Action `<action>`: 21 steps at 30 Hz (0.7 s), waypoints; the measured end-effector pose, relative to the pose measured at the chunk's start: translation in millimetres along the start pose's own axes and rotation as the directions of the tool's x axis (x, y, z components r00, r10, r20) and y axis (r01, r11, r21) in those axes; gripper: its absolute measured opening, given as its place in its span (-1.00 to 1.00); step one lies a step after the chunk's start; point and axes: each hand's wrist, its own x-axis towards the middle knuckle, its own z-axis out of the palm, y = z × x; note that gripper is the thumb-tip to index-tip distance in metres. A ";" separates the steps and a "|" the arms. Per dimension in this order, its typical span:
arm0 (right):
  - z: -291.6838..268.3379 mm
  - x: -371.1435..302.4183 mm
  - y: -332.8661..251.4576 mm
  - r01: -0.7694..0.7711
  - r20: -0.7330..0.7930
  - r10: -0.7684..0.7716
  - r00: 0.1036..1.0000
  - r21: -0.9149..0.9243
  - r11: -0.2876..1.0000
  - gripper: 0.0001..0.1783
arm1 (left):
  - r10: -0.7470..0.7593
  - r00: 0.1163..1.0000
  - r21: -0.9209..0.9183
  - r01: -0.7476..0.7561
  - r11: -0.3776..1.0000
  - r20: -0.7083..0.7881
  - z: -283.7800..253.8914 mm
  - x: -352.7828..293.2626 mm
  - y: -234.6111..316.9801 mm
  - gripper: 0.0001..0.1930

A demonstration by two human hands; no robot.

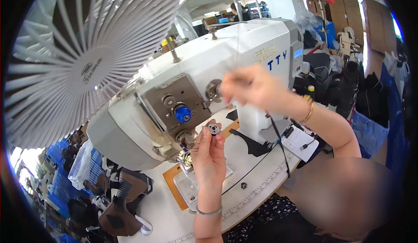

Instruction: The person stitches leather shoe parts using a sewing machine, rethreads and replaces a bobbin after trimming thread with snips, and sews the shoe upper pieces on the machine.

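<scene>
Raised in front of the white sewing machine, my left hand pinches a small round silver bobbin with dark holes in its face. My right hand is higher up, its fingers curled in and smeared by motion; whatever they grip is not clear. Just left of its fingertips is a round metal fitting on the machine's side. A blue knob sits on the metal plate up and left of my left hand. The needle area is partly hidden behind my left wrist.
A large white fan takes up the upper left. On the white table lie a small dark part, a black cut piece and a notepad. Brown and black pieces are heaped at left.
</scene>
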 end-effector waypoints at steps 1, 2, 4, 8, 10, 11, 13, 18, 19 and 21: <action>13.1 -6.3 1.1 0.297 0.011 -0.304 0.953 -0.250 0.922 -0.95 | 0.001 1.000 -0.018 -0.001 1.000 0.005 -0.9 0.9 -0.7 -0.74; 21.3 -18.0 4.0 0.330 0.015 -0.360 0.933 -0.441 0.835 -0.97 | -0.006 1.000 -0.030 0.006 1.000 -0.009 1.0 0.8 -0.8 -0.74; 8.8 -21.5 25.6 0.296 -0.025 -0.346 0.938 -0.461 0.837 -0.94 | 0.004 0.999 -0.040 -0.003 0.999 0.036 1.4 0.4 -2.8 -0.74; -18.2 -7.1 3.6 -0.209 0.000 0.210 0.978 0.092 0.974 -0.86 | 0.013 1.000 -0.027 -0.013 1.000 0.004 1.2 1.2 -6.8 -0.75; 8.2 -6.1 -2.7 -0.095 -0.024 0.102 0.995 0.194 0.976 -0.82 | 0.021 0.999 -0.041 -0.020 0.999 0.038 -2.3 0.5 -2.5 -0.75; 15.3 -14.7 2.9 -0.097 -0.036 0.106 0.994 0.187 0.978 -0.82 | 0.037 0.997 -0.058 -0.033 0.998 0.070 -3.2 0.6 -0.7 -0.75; 20.0 -23.6 17.9 0.347 0.025 -0.415 0.910 -0.596 0.725 -0.81 | 0.037 0.998 -0.050 -0.034 0.998 0.051 -0.3 -0.7 0.2 -0.76; -28.9 -1.3 9.5 -0.262 0.051 0.257 0.965 0.222 0.939 -0.84 | -0.007 0.996 -0.078 0.014 0.997 0.094 1.8 0.6 -5.2 -0.75; -17.2 2.3 9.2 -0.265 0.045 0.262 0.964 0.228 0.937 -0.84 | -0.015 0.995 -0.071 0.021 0.997 0.094 -0.2 0.9 -4.2 -0.75; 16.5 0.7 8.8 0.247 -0.056 -0.253 0.966 -0.101 0.964 -0.92 | 0.029 0.988 -0.189 0.001 0.982 0.154 -3.6 1.3 -2.2 -0.74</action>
